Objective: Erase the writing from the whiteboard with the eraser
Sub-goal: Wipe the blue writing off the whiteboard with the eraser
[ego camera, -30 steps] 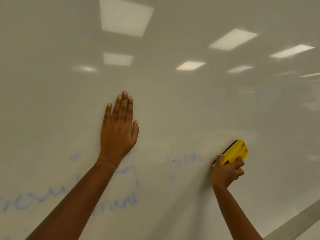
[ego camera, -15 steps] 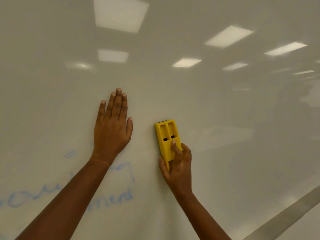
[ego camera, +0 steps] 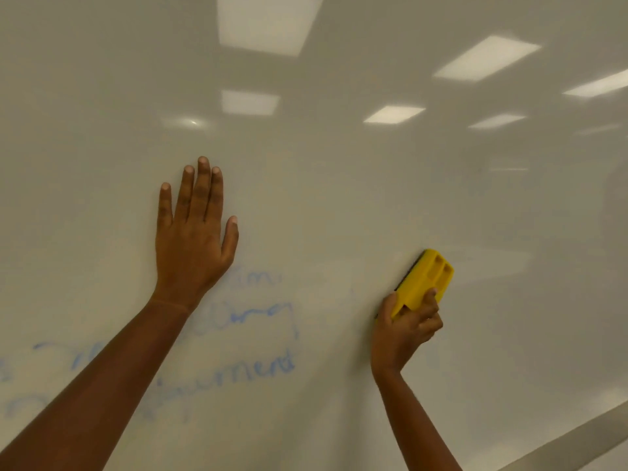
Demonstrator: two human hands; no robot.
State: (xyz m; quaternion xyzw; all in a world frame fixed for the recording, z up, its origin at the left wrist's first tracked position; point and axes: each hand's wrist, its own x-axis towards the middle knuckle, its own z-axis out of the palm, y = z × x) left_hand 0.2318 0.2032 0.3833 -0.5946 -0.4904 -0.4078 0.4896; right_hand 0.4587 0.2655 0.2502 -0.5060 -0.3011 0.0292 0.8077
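A glossy whiteboard (ego camera: 339, 185) fills the view. Blue handwriting (ego camera: 238, 365) runs across its lower left, partly smeared and partly hidden behind my left forearm. My left hand (ego camera: 193, 243) lies flat on the board above the writing, fingers together and pointing up, holding nothing. My right hand (ego camera: 404, 331) grips the lower end of a yellow eraser (ego camera: 424, 280), which is pressed against the board to the right of the writing and tilted up to the right.
The board's grey lower frame edge (ego camera: 577, 436) cuts across the bottom right corner. Ceiling light panels reflect in the upper board (ego camera: 268, 22). The board surface to the right of the eraser carries no writing.
The eraser swept left to the middle of the board beside my left hand, then back right. The faint word that stood between my hands is wiped away. My left hand stayed flat.
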